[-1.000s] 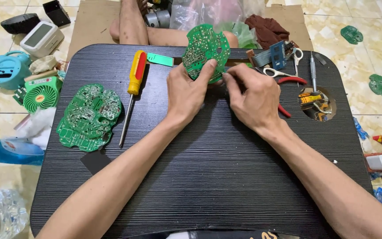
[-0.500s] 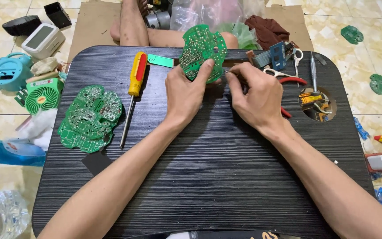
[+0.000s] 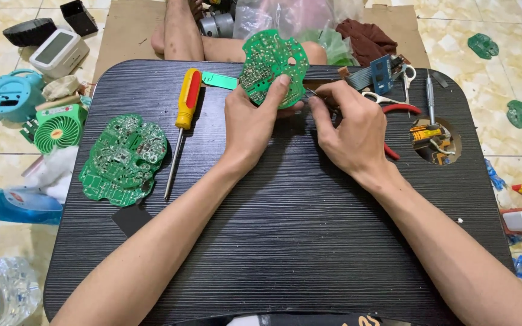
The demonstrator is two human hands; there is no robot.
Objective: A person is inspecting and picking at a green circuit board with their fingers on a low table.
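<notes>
A: We're on a tiled floor, working at a low black wood-grain table [image 3: 285, 241].

B: Hands?

A: Our left hand [image 3: 252, 118] has its fingers closed round the edge of a round green circuit board [image 3: 271, 63], tilted up over the table's far edge. Our right hand [image 3: 348, 130] is pinched shut on a thin metal tool, its tip at the board's right rim. We can't tell what kind of tool.

B: Progress?

A: We'd judge mid-job. A second green circuit board [image 3: 123, 158] lies flat at left, beside a yellow-and-red screwdriver [image 3: 182, 118]. Whether it's finished, can't tell.

B: Containers?

A: The round cup hole [image 3: 435, 142] in the table holds small yellow and orange parts. Clear plastic bag [image 3: 273, 15] beyond; contents unclear.
</notes>
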